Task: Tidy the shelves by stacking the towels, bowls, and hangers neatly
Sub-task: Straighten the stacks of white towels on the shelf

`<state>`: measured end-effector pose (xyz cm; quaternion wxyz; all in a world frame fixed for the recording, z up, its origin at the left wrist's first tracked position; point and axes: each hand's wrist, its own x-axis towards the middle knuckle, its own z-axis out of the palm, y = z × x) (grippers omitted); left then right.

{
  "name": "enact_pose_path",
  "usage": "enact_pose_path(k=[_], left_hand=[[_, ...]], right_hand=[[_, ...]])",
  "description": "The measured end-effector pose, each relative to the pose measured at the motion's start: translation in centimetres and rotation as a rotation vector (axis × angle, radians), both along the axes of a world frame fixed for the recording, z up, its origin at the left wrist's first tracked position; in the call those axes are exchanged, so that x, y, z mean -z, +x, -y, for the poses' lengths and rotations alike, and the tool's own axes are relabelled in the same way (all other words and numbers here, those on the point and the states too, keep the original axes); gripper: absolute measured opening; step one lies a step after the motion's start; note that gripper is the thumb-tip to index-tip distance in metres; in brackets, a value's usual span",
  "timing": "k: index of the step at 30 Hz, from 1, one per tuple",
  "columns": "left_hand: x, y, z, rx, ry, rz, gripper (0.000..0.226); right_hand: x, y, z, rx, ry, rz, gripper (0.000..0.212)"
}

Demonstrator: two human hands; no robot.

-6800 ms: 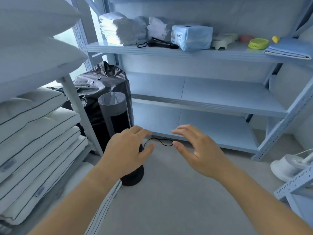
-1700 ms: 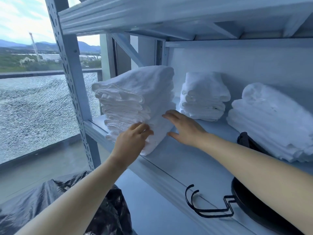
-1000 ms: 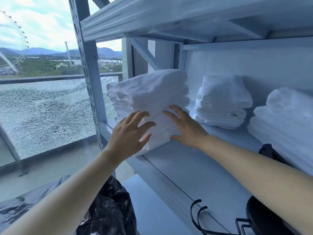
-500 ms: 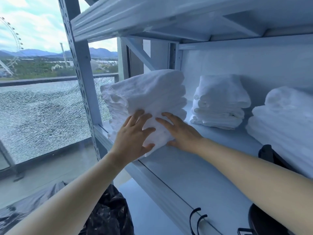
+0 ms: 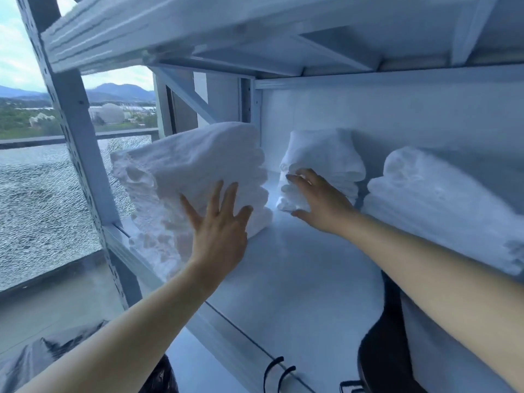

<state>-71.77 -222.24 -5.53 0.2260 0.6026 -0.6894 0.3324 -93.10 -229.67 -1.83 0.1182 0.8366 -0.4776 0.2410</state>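
Nearest the camera, bottom edge: black hanger hooks (image 5: 279,371) curl over the front lip of the shelf (image 5: 297,279), and a dark rounded object (image 5: 380,350) sits just right of them, partly cut off by the right forearm (can't tell what it is). Bottom left, below the shelf, a crumpled black plastic bag (image 5: 37,361). Both bare forearms reach up and forward onto the shelf. Left hand (image 5: 217,231): fingers spread, palm flat against the front-right face of the left towel stack (image 5: 192,177), not gripping anything. That stack is the tall one, white folded towels, sitting at the left end of the shelf right by the perforated upright post (image 5: 76,131), its ragged folded edges facing the front corner. Right hand (image 5: 320,202): open, fingers extended and loosely together, pressed on the left side of the middle towel stack (image 5: 326,163), thumb low near the stack's base; no pinch, nothing held. Middle stack sits further back, near the rear wall, with a narrow gap between it and the left stack. Third white towel pile (image 5: 442,205) lies to the right, just beside the middle one, and runs out of frame. Overhead, the underside of the next shelf (image 5: 255,32) with its braces. Far left, past the post: cracked glass panel (image 5: 37,199), then hills and sky.
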Motion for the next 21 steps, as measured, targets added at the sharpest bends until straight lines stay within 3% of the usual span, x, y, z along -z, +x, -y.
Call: enact_pose_path(k=[9,21], left_hand=[[-1.6,-6.4,5.7,0.21,0.061,0.034,0.051],[-3.0,-8.3,9.6,0.356,0.148,-0.147,0.04]], right_hand=[[-0.5,-5.8,0.0,0.144,0.074,-0.044,0.072],[-1.2,-6.6,0.3,0.176,0.093,-0.116,0.067]])
